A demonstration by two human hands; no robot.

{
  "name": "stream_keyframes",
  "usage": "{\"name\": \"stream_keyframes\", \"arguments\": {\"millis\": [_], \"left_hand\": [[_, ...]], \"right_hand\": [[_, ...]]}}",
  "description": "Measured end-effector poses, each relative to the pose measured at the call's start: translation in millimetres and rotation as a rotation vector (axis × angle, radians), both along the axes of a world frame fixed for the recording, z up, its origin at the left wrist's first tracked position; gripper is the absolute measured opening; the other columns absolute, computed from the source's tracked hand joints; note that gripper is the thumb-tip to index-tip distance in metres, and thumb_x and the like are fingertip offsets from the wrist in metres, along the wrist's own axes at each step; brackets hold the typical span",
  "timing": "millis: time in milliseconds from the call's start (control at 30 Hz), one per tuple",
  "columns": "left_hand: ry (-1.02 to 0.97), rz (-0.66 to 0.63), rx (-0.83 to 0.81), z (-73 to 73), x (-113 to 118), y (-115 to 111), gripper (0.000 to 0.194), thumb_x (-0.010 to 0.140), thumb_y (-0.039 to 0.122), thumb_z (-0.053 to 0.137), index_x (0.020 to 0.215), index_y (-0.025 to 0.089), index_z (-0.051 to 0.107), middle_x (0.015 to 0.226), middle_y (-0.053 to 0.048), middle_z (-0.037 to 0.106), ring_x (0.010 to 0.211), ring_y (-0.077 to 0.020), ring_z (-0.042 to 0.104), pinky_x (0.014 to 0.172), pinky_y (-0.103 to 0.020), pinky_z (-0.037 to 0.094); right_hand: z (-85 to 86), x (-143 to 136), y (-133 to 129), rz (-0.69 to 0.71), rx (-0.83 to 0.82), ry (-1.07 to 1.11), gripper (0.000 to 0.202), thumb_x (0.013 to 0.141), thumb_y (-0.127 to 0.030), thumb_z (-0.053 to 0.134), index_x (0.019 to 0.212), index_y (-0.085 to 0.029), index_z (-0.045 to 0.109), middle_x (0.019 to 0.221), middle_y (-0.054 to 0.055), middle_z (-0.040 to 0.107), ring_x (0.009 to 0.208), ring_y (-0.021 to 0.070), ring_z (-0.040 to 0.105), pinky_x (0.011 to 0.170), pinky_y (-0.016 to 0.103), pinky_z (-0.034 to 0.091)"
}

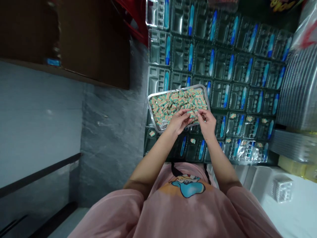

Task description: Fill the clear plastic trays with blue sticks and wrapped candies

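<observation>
A clear tray (155, 125) full of small orange-and-green striped pieces (168, 102) rests on top of plastic blister trays. Over its front edge, my left hand (178, 121) pinches a few of the striped pieces. My right hand (207, 123) is beside it, fingers closed at the same little cluster. Rows of clear blister trays (224, 61) lie around, many with a blue pen-like item (231, 67) in the right-hand slot. Several trays in the nearest rows hold striped pieces, such as one (193, 141) just in front of my hands.
Tall stacks of clear plastic trays (296, 86) stand at the right. A small stack of clear containers (282, 188) sits on a white surface at the lower right. Brown cardboard (94, 43) and a red object (135, 19) are at the upper left.
</observation>
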State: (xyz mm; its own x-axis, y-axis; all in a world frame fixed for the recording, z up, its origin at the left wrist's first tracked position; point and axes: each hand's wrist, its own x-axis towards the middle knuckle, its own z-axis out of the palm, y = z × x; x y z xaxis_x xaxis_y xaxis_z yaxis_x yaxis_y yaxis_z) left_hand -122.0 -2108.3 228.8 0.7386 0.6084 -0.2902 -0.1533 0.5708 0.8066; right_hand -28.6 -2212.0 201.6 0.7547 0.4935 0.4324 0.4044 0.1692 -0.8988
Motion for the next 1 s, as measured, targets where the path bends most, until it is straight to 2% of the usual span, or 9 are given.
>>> {"name": "stream_keyframes", "arguments": {"millis": [100,233,367,500,600,667,867,1000], "left_hand": [[-0.021,-0.022,-0.026,1.3,2.0,2.3,0.029,0.065,0.017,0.082,0.086,0.018,0.063,0.074,0.003,0.065,0.064,-0.0065,0.061,0.069,-0.022,0.054],[-0.024,-0.013,-0.011,2.2,5.2,1.9,0.029,0.065,0.019,0.083,0.086,0.017,0.064,0.074,0.003,0.064,0.064,-0.0064,0.061,0.069,-0.022,0.053],[-0.013,0.039,0.103,1.4,7.3,-2.0,0.037,0.061,0.024,0.085,0.09,0.018,0.064,0.067,0.006,0.058,0.062,-0.0072,0.058,0.071,-0.025,0.053],[0.029,0.147,0.306,-2.2,10.1,-5.5,0.038,0.061,0.03,0.084,0.089,0.02,0.06,0.063,0.007,0.056,0.057,-0.0078,0.055,0.064,-0.022,0.048],[0.067,0.197,0.482,-3.0,11.7,-7.4,0.033,0.063,0.027,0.081,0.088,0.019,0.06,0.07,0.004,0.062,0.067,-0.0103,0.06,0.067,-0.022,0.048],[0.078,0.196,0.545,-2.3,11.8,-8.7,0.029,0.064,0.024,0.08,0.086,0.019,0.061,0.077,0.002,0.065,0.076,-0.0127,0.063,0.073,-0.023,0.049],[0.044,0.098,0.524,-3.7,6.7,-11.5,0.028,0.062,0.021,0.078,0.088,0.017,0.068,0.087,-0.002,0.07,0.089,-0.0163,0.065,0.087,-0.029,0.05],[0.03,0.064,0.487,-7.1,3.7,-12.1,0.03,0.062,0.022,0.077,0.091,0.017,0.07,0.086,-0.002,0.071,0.085,-0.0152,0.064,0.085,-0.03,0.05]], "right_hand": [[3.4,7.0,-7.5,0.043,-0.07,-0.23,0.019,0.09,-0.035,0.056,0.1,-0.026,0.07,0.099,0.004,0.07,0.095,0.0194,0.065,0.09,0.038,0.053],[2.0,14.0,-9.0,0.088,-0.113,-0.361,0.019,0.091,-0.032,0.056,0.103,-0.028,0.07,0.101,0.005,0.07,0.099,0.0201,0.064,0.093,0.039,0.052],[-1.2,15.4,-6.2,0.063,-0.133,-0.337,0.017,0.09,-0.033,0.057,0.1,-0.027,0.07,0.099,0.004,0.07,0.096,0.0199,0.064,0.087,0.037,0.053],[-1.1,12.7,-3.5,-0.042,-0.101,-0.24,0.017,0.09,-0.032,0.056,0.096,-0.024,0.07,0.093,0.003,0.07,0.087,0.0178,0.065,0.079,0.033,0.053],[0.4,9.8,-0.7,-0.123,-0.076,-0.219,0.017,0.089,-0.031,0.056,0.095,-0.024,0.069,0.093,0.003,0.07,0.086,0.0175,0.064,0.08,0.032,0.053],[0.5,8.4,1.6,-0.12,-0.068,-0.233,0.017,0.09,-0.031,0.055,0.096,-0.024,0.069,0.095,0.004,0.07,0.09,0.0182,0.064,0.084,0.034,0.052],[-5.3,7.9,3.7,-0.055,-0.062,-0.251,0.018,0.091,-0.03,0.053,0.098,-0.025,0.069,0.099,0.004,0.07,0.096,0.0193,0.064,0.089,0.037,0.051],[-7.9,7.4,2.4,-0.064,-0.085,-0.268,0.019,0.092,-0.031,0.053,0.098,-0.023,0.069,0.098,0.005,0.07,0.095,0.0185,0.065,0.087,0.035,0.052]]}}
